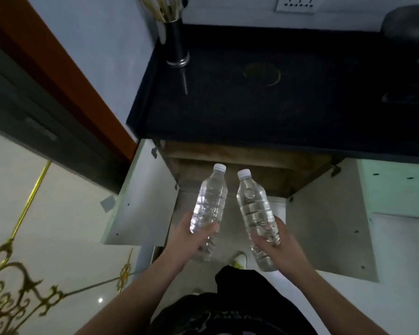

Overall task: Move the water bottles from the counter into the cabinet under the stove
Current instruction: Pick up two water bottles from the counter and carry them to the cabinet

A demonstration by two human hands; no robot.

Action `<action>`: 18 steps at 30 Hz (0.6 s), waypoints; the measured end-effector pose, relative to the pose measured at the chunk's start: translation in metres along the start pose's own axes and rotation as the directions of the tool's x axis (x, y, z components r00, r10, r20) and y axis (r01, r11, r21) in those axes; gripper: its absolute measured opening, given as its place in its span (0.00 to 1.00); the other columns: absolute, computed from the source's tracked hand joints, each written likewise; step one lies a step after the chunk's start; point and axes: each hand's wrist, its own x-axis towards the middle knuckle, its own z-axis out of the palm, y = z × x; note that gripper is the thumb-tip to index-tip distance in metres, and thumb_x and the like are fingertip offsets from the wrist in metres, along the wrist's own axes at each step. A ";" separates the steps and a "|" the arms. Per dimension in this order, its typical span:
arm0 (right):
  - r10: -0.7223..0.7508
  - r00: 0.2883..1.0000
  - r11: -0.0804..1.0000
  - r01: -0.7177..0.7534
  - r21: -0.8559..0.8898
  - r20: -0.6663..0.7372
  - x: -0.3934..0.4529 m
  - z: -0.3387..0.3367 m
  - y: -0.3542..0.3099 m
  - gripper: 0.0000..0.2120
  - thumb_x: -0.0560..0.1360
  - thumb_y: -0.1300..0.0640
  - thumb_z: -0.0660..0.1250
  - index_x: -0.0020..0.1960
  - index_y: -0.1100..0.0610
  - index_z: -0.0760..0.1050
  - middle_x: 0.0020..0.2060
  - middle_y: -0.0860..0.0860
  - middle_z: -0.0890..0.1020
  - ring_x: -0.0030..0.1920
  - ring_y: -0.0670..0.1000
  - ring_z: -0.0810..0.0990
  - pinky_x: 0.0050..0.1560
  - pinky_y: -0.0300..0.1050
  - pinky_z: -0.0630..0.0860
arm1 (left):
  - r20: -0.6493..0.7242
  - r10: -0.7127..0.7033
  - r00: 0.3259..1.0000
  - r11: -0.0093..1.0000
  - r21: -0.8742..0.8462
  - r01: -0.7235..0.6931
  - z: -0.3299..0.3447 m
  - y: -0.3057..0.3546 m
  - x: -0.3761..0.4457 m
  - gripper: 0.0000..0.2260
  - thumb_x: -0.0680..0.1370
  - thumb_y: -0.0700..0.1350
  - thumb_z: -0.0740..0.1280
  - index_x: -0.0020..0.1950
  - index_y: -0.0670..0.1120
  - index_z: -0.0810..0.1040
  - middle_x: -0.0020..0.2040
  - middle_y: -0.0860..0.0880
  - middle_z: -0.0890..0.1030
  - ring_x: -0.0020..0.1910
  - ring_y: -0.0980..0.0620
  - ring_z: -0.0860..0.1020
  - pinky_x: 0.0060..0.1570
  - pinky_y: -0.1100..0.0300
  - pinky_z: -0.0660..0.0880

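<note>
- There is one camera. It sits on the person's head.
- It looks forward and steeply down, so the top of the dark table (264, 105) shows from above.
- The lens is wide. Straight edges bend near the sides of the picture.
- Both arms reach in from the bottom edge. The left hand (194, 238) and the right hand (276, 243) are close to the camera, low in the middle.
- The open cabinet (252, 170) lies just past the hands, under the table's front edge.
- The wall (94, 44) and a socket (295, 3) are farthest away, at the top.
- The floor (58, 226) fills the lower left.
- No second view shares this scene.
</note>
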 end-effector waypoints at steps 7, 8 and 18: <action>0.080 0.996 0.993 -0.083 -0.079 -0.050 0.049 0.016 -0.001 0.29 0.67 0.38 0.71 0.64 0.40 0.66 0.45 0.40 0.83 0.40 0.38 0.81 0.38 0.36 0.75 | -0.034 0.091 0.995 0.972 0.222 -0.081 -0.006 -0.011 0.058 0.16 0.70 0.55 0.76 0.53 0.54 0.76 0.41 0.45 0.83 0.38 0.44 0.83 0.38 0.42 0.81; 0.092 0.994 0.993 -0.096 -0.070 -0.061 0.056 0.021 -0.001 0.30 0.66 0.38 0.71 0.65 0.40 0.66 0.45 0.40 0.83 0.41 0.39 0.82 0.40 0.39 0.77 | -0.037 0.086 0.996 0.972 0.223 -0.076 -0.009 -0.015 0.067 0.16 0.70 0.55 0.76 0.53 0.53 0.76 0.42 0.44 0.83 0.39 0.43 0.83 0.39 0.42 0.81; 0.156 0.962 0.988 -0.153 0.028 -0.225 0.146 0.095 0.026 0.30 0.67 0.39 0.72 0.66 0.37 0.65 0.46 0.38 0.83 0.41 0.39 0.83 0.39 0.40 0.80 | 0.048 -0.005 0.999 1.000 0.017 0.005 -0.051 -0.044 0.178 0.24 0.66 0.48 0.79 0.59 0.51 0.76 0.46 0.44 0.83 0.41 0.48 0.84 0.36 0.56 0.79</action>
